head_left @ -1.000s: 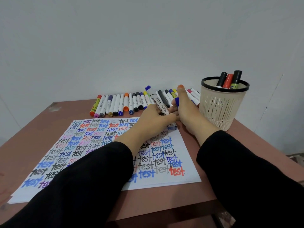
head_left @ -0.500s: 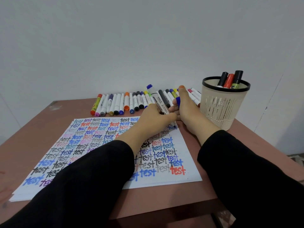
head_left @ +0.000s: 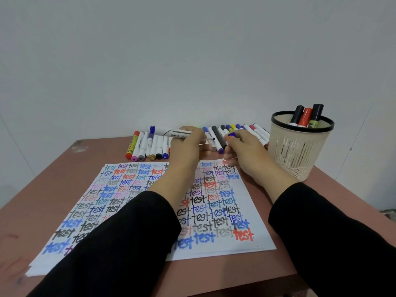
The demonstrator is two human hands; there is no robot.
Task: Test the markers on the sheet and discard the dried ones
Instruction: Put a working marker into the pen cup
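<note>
My left hand (head_left: 188,146) grips a white marker (head_left: 171,132) with a blue end. It lies level above the table, its uncapped tip pointing right. My right hand (head_left: 242,150) pinches the marker's blue cap (head_left: 232,135) just to the right of the tip. Below both hands lies the white sheet (head_left: 252,211), covered with the word "test" in many colours. A row of markers (head_left: 150,146) lies along the far edge of the table, partly hidden behind my hands.
A beige mesh cup with a black rim (head_left: 300,151) stands at the right, holding three markers (head_left: 305,116). The brown table (head_left: 53,179) ends at a white wall behind the marker row. Black sleeves cover both forearms.
The marker has been lifted from the sheet's top edge and turned level. My right hand has pulled the blue cap off and the two hands have moved apart.
</note>
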